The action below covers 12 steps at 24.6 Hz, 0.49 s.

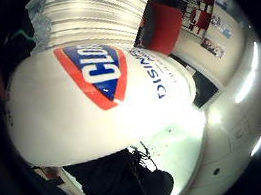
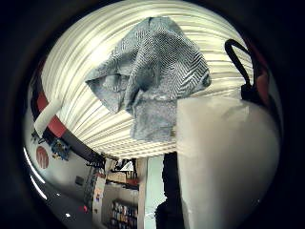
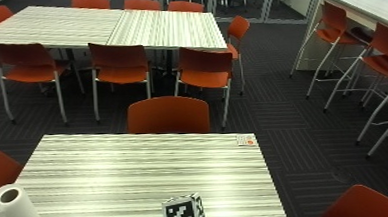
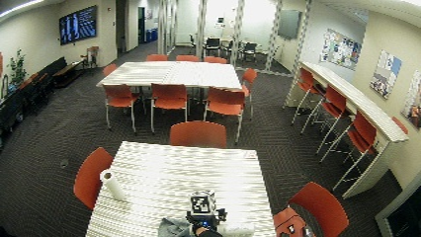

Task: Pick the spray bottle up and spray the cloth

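A white spray bottle (image 1: 85, 100) with a red and blue Clorox label fills much of the little finger side palm view, right against the palm. Its plain white body (image 2: 224, 162) also stands large in the thumb side palm view, with a black strap of the glove curving over its edge. My gloved right hand (image 4: 200, 231) shows only at the near edge of the striped table (image 4: 178, 173) and seems to grip the bottle (image 4: 236, 229). A crumpled grey cloth (image 2: 152, 71) lies on the table beside the bottle, just left of the hand (image 4: 172, 228).
A paper towel roll (image 3: 16, 210) stands near the table's left edge. A small card (image 3: 246, 141) lies at the far right corner. An orange chair (image 3: 168, 115) is pushed in at the far side, with more chairs at both sides.
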### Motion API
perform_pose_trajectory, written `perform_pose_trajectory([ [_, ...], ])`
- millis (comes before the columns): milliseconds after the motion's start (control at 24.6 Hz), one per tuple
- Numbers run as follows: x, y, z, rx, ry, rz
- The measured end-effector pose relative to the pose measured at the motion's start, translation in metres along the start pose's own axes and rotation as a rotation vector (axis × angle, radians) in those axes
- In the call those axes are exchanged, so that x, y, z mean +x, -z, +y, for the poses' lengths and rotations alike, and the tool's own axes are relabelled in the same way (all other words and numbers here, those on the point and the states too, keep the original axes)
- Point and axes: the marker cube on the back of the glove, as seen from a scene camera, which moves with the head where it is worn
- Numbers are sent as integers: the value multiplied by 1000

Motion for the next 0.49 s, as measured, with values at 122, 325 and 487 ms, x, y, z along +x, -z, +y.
perform_pose_trajectory([
  [122, -2, -6, -3, -12, -28, 39],
  [325, -5, -5, -2, 0, -21, 31],
  [487, -6, -6, 1, -1, 10, 14],
])
